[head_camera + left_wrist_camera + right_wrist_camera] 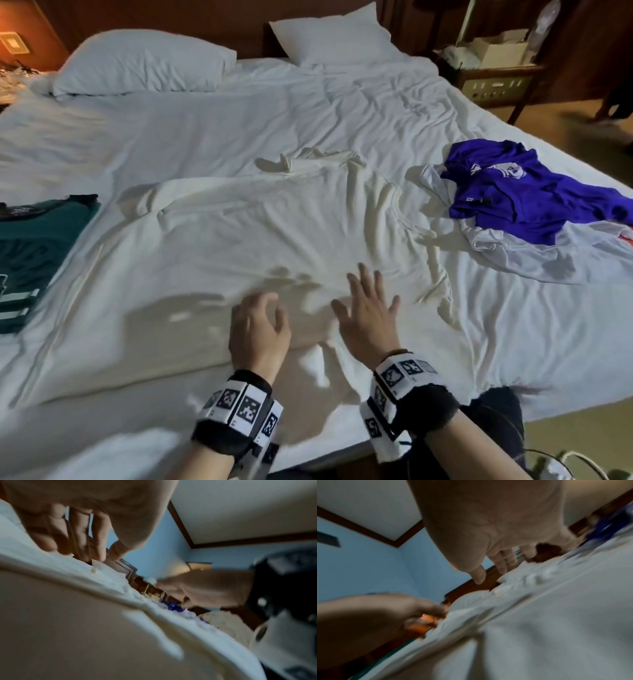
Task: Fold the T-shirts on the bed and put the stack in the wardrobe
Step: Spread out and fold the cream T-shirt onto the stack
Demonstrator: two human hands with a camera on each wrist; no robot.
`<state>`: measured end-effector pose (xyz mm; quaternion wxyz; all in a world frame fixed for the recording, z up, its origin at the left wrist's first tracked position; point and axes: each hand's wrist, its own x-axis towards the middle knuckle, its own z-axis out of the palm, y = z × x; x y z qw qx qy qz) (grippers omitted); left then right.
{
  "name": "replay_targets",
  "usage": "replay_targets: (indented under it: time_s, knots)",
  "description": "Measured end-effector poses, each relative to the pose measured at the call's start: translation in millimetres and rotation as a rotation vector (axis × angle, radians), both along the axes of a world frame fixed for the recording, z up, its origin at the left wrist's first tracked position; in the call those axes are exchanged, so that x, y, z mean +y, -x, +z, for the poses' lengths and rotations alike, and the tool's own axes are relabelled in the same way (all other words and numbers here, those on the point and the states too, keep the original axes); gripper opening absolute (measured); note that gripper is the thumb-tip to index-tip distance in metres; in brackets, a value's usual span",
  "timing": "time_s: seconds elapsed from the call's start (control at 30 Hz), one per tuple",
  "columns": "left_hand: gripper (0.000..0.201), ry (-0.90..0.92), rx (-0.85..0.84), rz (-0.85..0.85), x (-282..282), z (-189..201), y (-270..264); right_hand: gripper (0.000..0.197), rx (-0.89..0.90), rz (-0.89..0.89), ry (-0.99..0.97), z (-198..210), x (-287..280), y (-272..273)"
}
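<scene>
Cream white T-shirt [260,233] lies spread flat but wrinkled mid-bed [205,120], both hands over its near hem: left hand [258,330] loosely curled, right hand [370,317] fingers splayed, neither grip holding cloth. Count: four shirts, adding a green T-shirt [30,253] at left and a blue T-shirt [513,192] on a white one [548,260] at right; two pillows [144,63]. Only the head view shows the green shirt clearly; wrist views are blurred and add ceiling.

Dim room, hand shadows, wrist views perhaps motion-blurred
</scene>
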<state>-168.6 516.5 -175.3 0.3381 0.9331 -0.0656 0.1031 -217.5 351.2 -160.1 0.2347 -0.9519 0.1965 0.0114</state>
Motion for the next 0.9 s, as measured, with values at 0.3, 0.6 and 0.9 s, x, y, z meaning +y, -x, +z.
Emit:
replay_targets:
  time_s: [0.3,0.6,0.9]
  knots:
    - [0.064,-0.494,0.46,-0.129,25,-47,-1,0.073,0.429,0.297,0.089,-63,-43,-74]
    - [0.063,-0.378,0.5,-0.334,-41,-1,6,0.077,0.344,0.078,0.225,-14,-85,-8]
    - [0.06,-0.37,0.352,-0.33,-37,-25,48,0.067,0.338,-0.385,0.042,-46,-122,86]
